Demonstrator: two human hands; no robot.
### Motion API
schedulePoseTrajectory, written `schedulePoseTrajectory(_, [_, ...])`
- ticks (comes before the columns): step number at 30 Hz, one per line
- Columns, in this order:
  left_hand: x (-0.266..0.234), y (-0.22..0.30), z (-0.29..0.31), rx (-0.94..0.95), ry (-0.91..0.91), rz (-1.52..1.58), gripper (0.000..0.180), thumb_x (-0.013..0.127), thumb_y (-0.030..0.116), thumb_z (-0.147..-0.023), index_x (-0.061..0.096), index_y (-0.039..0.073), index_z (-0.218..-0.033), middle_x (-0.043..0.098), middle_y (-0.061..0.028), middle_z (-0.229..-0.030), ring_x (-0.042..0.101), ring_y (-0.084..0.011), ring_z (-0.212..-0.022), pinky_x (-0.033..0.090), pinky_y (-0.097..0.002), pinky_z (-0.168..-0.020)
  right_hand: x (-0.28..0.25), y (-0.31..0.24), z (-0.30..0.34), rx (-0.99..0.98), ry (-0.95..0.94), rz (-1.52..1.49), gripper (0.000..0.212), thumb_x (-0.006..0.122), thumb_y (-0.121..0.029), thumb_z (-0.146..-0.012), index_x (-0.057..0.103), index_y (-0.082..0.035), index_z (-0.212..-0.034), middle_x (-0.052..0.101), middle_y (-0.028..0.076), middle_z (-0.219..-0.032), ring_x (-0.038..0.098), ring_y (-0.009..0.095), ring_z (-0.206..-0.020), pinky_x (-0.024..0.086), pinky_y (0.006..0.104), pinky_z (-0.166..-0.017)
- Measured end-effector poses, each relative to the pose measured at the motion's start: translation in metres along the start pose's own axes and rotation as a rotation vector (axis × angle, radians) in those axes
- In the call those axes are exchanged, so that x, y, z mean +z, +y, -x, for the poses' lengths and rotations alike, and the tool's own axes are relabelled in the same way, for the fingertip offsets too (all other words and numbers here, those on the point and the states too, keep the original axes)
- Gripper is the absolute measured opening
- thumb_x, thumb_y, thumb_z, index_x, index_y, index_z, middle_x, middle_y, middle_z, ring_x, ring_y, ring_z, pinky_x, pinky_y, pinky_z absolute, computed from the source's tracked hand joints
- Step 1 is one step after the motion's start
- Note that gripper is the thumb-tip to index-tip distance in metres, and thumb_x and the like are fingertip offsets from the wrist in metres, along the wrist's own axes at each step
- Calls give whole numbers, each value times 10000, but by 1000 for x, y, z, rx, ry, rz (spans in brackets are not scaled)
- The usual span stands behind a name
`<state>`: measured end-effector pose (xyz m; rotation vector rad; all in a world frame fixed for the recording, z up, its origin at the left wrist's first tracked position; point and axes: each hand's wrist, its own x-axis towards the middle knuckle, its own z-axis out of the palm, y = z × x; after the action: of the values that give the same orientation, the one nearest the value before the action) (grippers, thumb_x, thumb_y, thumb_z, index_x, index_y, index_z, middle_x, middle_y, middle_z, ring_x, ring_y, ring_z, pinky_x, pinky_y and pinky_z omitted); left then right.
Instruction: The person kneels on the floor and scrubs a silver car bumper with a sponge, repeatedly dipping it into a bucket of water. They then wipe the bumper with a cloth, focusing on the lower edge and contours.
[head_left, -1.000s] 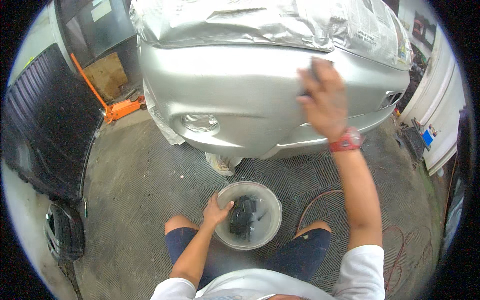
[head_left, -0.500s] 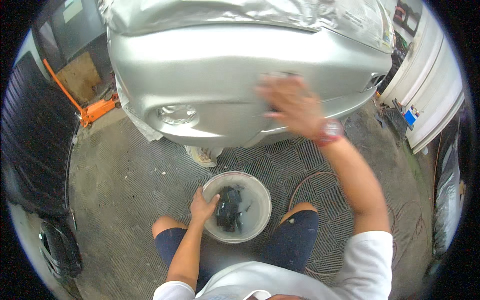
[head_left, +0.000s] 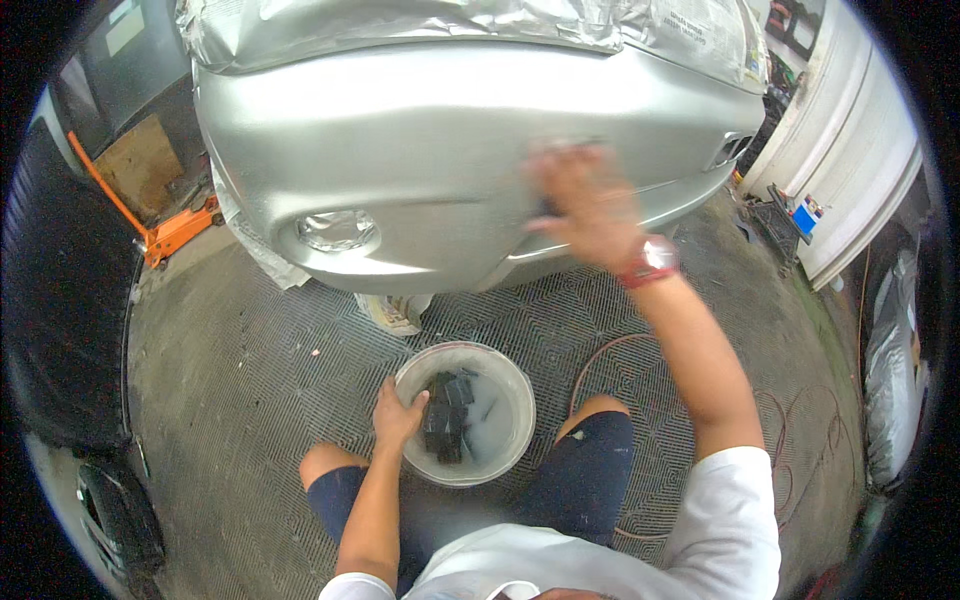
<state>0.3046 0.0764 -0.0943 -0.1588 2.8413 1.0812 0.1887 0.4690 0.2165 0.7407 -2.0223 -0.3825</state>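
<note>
A silver car bumper [head_left: 420, 130] spans the upper part of the view. My right hand [head_left: 590, 205], with a red-strapped watch [head_left: 655, 258] on its wrist, presses against its face right of the middle. Motion smears the fingers; a dark edge shows under them and by the thumb, mostly hidden. My left hand [head_left: 398, 412] grips the left rim of a round, pale bucket [head_left: 525, 405], thumb over the edge. The bucket stands between my knees, holding cloudy water and several dark, flat pieces [head_left: 445, 425].
Masking paper and foil [head_left: 400, 25] cover the car above the bumper; foil fills the lamp opening [head_left: 337, 230]. An orange floor jack [head_left: 180, 232] stands at the left. A reddish hose [head_left: 600, 350] curls over the ridged floor. White panels [head_left: 840, 170] lean at the right.
My right hand has shifted slightly on the bumper, still blurred. The whole view has shifted a little, with the scene moving left. My left hand stays on the bucket's rim.
</note>
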Motion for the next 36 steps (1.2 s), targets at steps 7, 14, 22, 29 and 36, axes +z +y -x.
schedulePoseTrajectory(7, [3, 21, -2, 7, -67, -29, 1012, 864, 522, -903, 452, -73, -1610, 566, -332, -1575, 584, -492, -1440, 475, -527, -1207, 18, -24, -26, 825, 498, -51, 854, 574, -337, -1112, 175, 47, -1762, 152, 320, -1836, 117, 474, -1721, 72, 595, -1393])
schedulePoseTrajectory(14, [-2, 11, -6, -10, -63, -86, 1057, 870, 564, -892, 446, -83, -1613, 547, -331, -1605, 561, -485, -1474, 456, -520, -1232, 14, 50, 49, 647, 349, -187, 869, 502, -464, -1165, 126, 14, -1787, 52, 251, -1874, 35, 394, -1745, 56, 599, -1399])
schedulePoseTrajectory(22, [0, 6, -2, 51, 73, 126, 893, 780, 487, -1007, 448, -42, -1644, 534, -328, -1626, 522, -453, -1529, 406, -504, -1278, 16, -91, -25, 893, 493, -392, 744, 467, -166, -1155, 119, 30, -1783, 44, 276, -1869, 32, 443, -1736, 79, 522, -1407])
schedulePoseTrajectory(29, [-59, 151, 40, 243, -449, 1410, 873, 712, 589, -1043, 428, 121, -1722, 499, -154, -1708, 514, -337, -1530, 388, -582, -1271, -69, -197, 51, 1174, 124, -1551, 365, 450, -156, -1193, 726, 33, -1340, 773, 168, -1299, 726, 274, -1234, 545, 426, -1123])
schedulePoseTrajectory(36, [-104, 192, 52, -129, -253, 1694, 678, 587, 460, -1158, 413, 166, -1743, 518, -73, -1669, 532, -297, -1492, 450, -526, -1235, -46, -261, 113, 1131, -100, -1033, 416, 636, -275, -1125, 638, 1, -1437, 729, 205, -1247, 712, 384, -1140, 558, 497, -1040])
